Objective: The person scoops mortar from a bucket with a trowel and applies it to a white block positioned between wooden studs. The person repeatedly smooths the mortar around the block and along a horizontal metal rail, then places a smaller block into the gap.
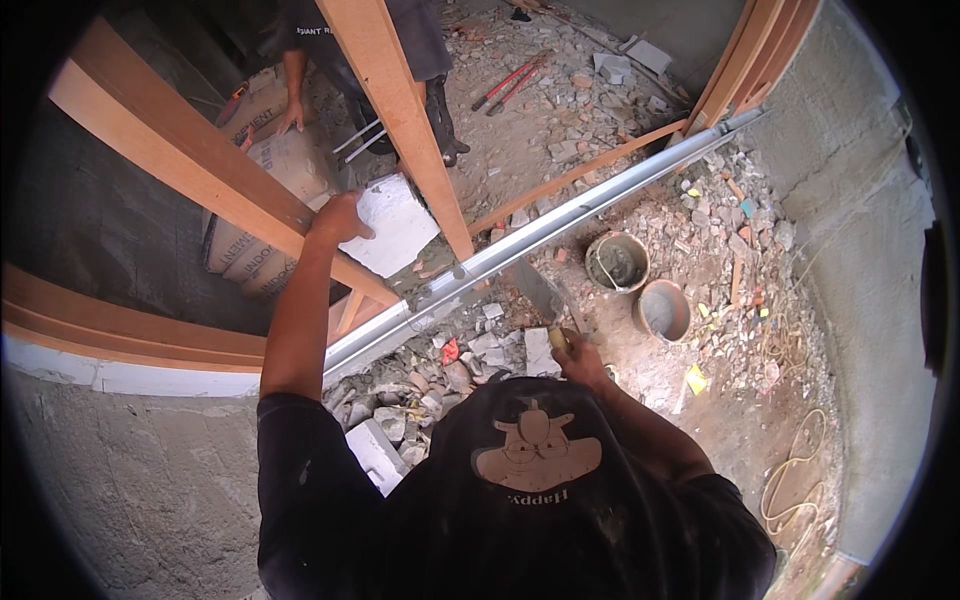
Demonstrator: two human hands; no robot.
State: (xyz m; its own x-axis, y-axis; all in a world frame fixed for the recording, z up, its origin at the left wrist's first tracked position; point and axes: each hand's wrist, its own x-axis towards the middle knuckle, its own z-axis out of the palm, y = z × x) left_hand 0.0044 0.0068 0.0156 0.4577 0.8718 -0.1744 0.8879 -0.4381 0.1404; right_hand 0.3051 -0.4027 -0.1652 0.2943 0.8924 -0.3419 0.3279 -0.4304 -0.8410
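My left hand (342,218) reaches out past the slanted timber and grips the edge of a white lightweight block (393,228). The block sits between two timber posts, beyond the metal channel. My right hand (582,360) is closed round the yellowish handle of a trowel (540,292), held low over the rubble on the near side of the channel. The trowel's broad grey blade points away from me toward the channel. Right of the blade stand a bucket of grey mortar (618,262) and a second bucket (664,310) with greyish contents.
A metal channel (560,222) runs diagonally between timber posts (400,110). Broken rubble (400,400) covers the ground near me. Beyond the frame, a co-worker's hand (291,117) rests by stacked cement bags (285,165); red-handled tools (508,87) lie behind. Pale hose (795,480) coils at right.
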